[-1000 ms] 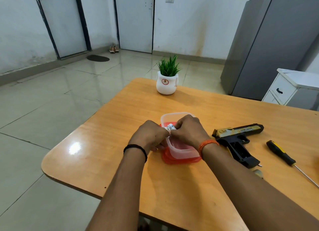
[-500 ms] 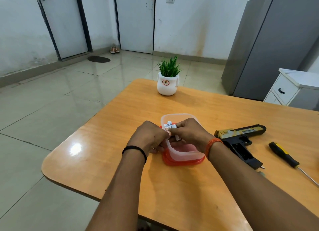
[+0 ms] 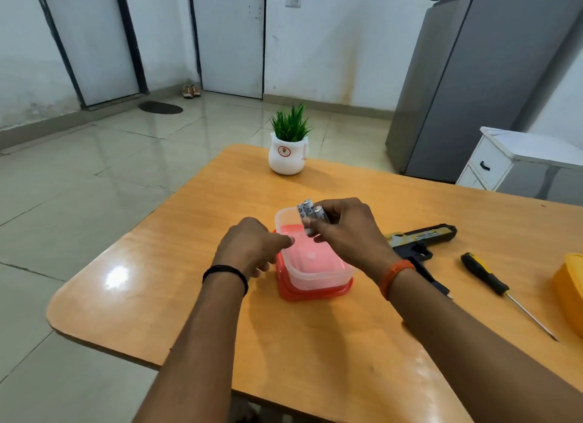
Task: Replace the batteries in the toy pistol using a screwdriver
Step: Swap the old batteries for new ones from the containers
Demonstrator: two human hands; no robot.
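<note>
My right hand (image 3: 347, 233) grips a few white batteries (image 3: 310, 212) above the far rim of a clear plastic container (image 3: 315, 274) that sits on a red lid. My left hand (image 3: 252, 247) hangs at the container's left wall, fingers loosely curled, index tip at the rim, holding nothing. The black and gold toy pistol (image 3: 419, 241) lies on the table to the right, partly hidden by my right wrist. Further right lies a screwdriver (image 3: 492, 283) with a black and yellow handle, its shaft pointing toward me.
The wooden table (image 3: 220, 312) has a rounded near-left corner. A white pot with a green plant (image 3: 288, 148) stands at its far edge. A yellow container (image 3: 571, 293) shows at the right border. A grey fridge and a white drawer unit stand behind the table.
My right hand has lifted the batteries up out of the container. My left hand has let go of them and dropped back to the container's left side.
</note>
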